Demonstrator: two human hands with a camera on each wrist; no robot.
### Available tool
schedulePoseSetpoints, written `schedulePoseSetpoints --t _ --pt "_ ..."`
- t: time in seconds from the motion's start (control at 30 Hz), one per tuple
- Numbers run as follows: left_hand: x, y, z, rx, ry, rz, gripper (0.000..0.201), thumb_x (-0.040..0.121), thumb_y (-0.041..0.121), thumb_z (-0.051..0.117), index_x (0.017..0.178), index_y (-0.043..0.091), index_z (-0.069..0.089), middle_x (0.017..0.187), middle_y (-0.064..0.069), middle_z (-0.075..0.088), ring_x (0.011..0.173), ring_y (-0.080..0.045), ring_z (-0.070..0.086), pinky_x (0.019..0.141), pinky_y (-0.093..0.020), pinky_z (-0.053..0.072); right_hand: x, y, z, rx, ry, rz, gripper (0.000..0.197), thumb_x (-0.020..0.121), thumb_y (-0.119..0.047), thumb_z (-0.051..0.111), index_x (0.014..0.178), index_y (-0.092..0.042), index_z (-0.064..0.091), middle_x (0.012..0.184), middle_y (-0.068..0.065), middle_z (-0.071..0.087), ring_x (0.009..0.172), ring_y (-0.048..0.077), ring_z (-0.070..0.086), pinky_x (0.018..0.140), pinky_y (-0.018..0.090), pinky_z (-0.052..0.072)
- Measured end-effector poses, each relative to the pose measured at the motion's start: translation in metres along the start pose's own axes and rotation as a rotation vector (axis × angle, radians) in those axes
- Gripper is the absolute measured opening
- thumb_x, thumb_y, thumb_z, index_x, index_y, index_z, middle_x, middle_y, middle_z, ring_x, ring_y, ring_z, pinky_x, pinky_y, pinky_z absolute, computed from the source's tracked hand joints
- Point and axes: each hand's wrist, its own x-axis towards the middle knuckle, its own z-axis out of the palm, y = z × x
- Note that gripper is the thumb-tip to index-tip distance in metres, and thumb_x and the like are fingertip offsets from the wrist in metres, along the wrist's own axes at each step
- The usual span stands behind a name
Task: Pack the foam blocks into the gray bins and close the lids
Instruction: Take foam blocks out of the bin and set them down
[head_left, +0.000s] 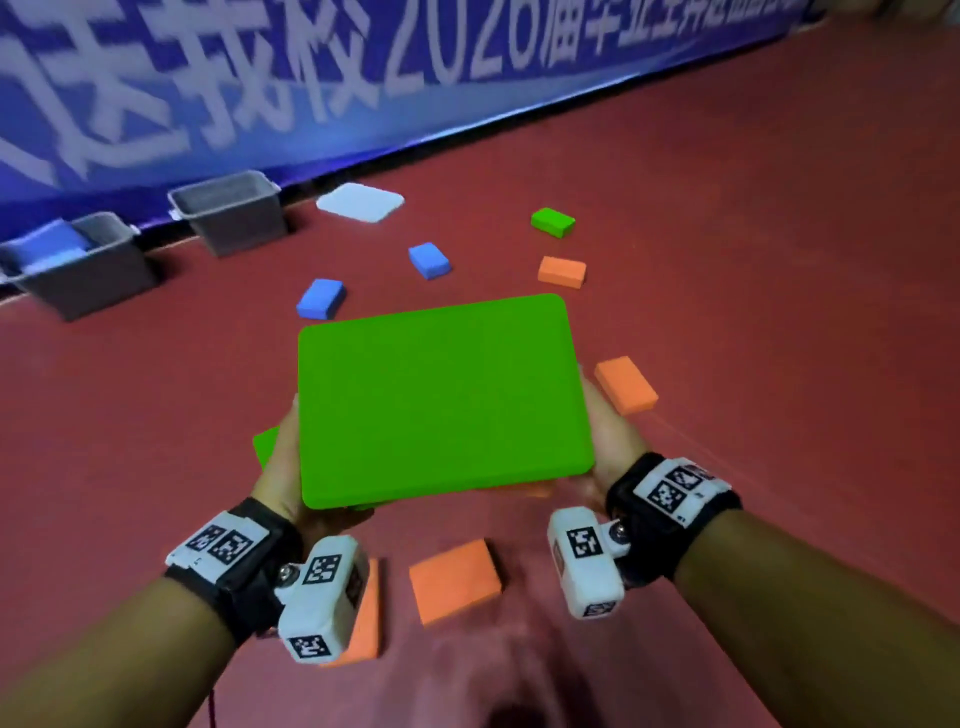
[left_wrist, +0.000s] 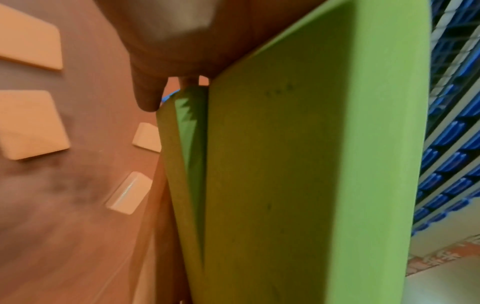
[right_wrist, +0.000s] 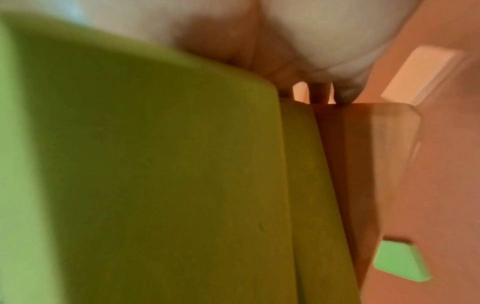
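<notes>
Head view. Large green foam block (head_left: 441, 400) held flat above the red floor (head_left: 753, 208), clamped at its two short sides by the left hand (head_left: 280, 467) and right hand (head_left: 613, 441), fingers wrapped under. More foam peeks out beneath it: a green corner at the left, an orange edge at the near right — a stack, probably. Two gray bins (head_left: 228, 210) stand well apart from the hands, along the blue banner (head_left: 311, 78); the left bin (head_left: 83, 265) already holds blue foam. A pale lid (head_left: 360, 201) lies just beside the nearer bin. Loose on the floor: blue blocks (head_left: 428, 260), orange blocks (head_left: 454, 579), a small green block (head_left: 552, 222).

Left wrist view. Green block edge-on (left_wrist: 311, 164), a thinner green sheet (left_wrist: 192, 144) tucked behind it, one fingertip (left_wrist: 146, 98) curled onto the sheet's edge.

Right wrist view. Green layers (right_wrist: 155, 164) with an orange slab (right_wrist: 363, 164) behind; heavily blurred.

Handling note: keep even inward pressure and the stack level in carrying, since the lower pieces look loosely aligned and could slip; lower squarely into the open bin.

Unclear: count of pieces in the stack, the second lid, and the contents of the nearer bin — none can be made out.
</notes>
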Motion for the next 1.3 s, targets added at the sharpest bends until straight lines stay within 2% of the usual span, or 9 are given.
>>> schedulePoseSetpoints --t 0.2,0.33,0.47,0.63,0.73,0.87,1.07,1.17,1.3 --pt "-0.083 0.134 -0.041 -0.100 -0.088 0.196 0.041 0.079 0.068 0.055 0.073 0.027 0.059 0.069 0.002 0.059 0.056 -0.021 0.057 0.060 -0.030 0.050 -0.052 -0.098 0.132 0.061 -0.223 -0.125 0.053 0.089 -0.056 0.060 0.124 -0.017 0.066 0.119 0.012 0.069 0.110 0.030 0.065 0.106 0.049 0.042" --pt "-0.097 0.189 -0.066 -0.158 0.014 0.307 0.039 0.067 0.067 0.066 0.085 0.034 0.056 0.086 0.000 0.055 0.073 -0.021 0.053 0.077 -0.037 0.045 -0.058 -0.137 0.188 0.070 -0.347 -0.168 0.043 0.091 -0.051 0.059 0.116 -0.018 0.071 0.108 0.009 0.073 0.092 0.024 0.070 0.088 0.039 0.051" --pt "-0.100 0.218 -0.075 -0.186 -0.027 0.290 0.040 0.083 0.061 0.053 0.062 0.026 0.054 0.055 0.005 0.055 0.046 -0.016 0.054 0.052 -0.025 0.050 -0.040 -0.159 0.226 0.054 -0.398 -0.170 0.030 0.093 -0.049 0.057 0.090 -0.023 0.071 0.077 0.002 0.073 0.066 0.019 0.069 0.064 0.030 0.050" --pt "-0.088 0.249 -0.090 -0.218 0.055 0.353 0.042 0.077 0.062 0.059 0.058 0.026 0.046 0.048 0.009 0.046 0.043 -0.015 0.046 0.055 -0.025 0.036 -0.006 -0.179 0.266 0.037 -0.510 -0.137 0.036 0.098 -0.044 0.047 0.083 -0.017 0.067 0.069 0.004 0.072 0.058 0.018 0.068 0.052 0.025 0.053" --pt "-0.082 0.266 -0.099 -0.234 0.183 0.406 0.046 0.083 0.058 0.054 0.054 0.025 0.041 0.043 0.011 0.041 0.038 -0.011 0.040 0.054 -0.024 0.033 0.019 -0.187 0.296 -0.003 -0.592 -0.105 0.042 0.098 -0.046 0.045 0.083 -0.018 0.073 0.076 0.006 0.074 0.065 0.020 0.070 0.066 0.032 0.054" --pt "-0.090 0.285 -0.112 -0.187 0.316 0.476 0.046 0.094 0.047 0.042 0.054 0.025 0.036 0.035 0.008 0.035 0.025 -0.009 0.033 0.034 -0.012 0.033 0.044 -0.193 0.355 -0.070 -0.704 -0.053 0.044 0.096 -0.047 0.048 0.079 -0.021 0.079 0.084 0.008 0.075 0.069 0.022 0.071 0.082 0.039 0.050" --pt "-0.087 0.315 -0.157 -0.223 0.401 0.526 0.070 0.100 0.049 0.033 0.038 0.022 0.050 0.031 0.003 0.041 0.020 -0.012 0.038 0.029 -0.017 0.038 0.077 -0.170 0.447 -0.101 -0.720 0.033 0.053 0.083 -0.051 0.064 0.119 -0.013 0.070 0.115 0.018 0.069 0.100 0.034 0.066 0.098 0.053 0.048" --pt "-0.073 0.332 -0.190 -0.211 0.436 0.491 0.050 0.098 0.052 0.033 0.060 0.021 0.044 0.032 0.002 0.042 0.021 -0.014 0.040 0.028 -0.020 0.039 0.100 -0.155 0.490 -0.106 -0.726 0.095 0.038 0.091 -0.048 0.057 0.095 -0.015 0.076 0.092 0.013 0.074 0.078 0.028 0.070 0.079 0.041 0.055" --pt "-0.040 0.363 -0.253 -0.227 0.436 0.447 0.047 0.094 0.056 0.036 0.062 0.022 0.040 0.033 0.003 0.043 0.022 -0.014 0.040 0.030 -0.019 0.039 0.124 -0.135 0.563 -0.110 -0.738 0.120 0.035 0.091 -0.040 0.055 0.078 -0.015 0.075 0.072 0.008 0.073 0.059 0.021 0.069 0.062 0.029 0.055"
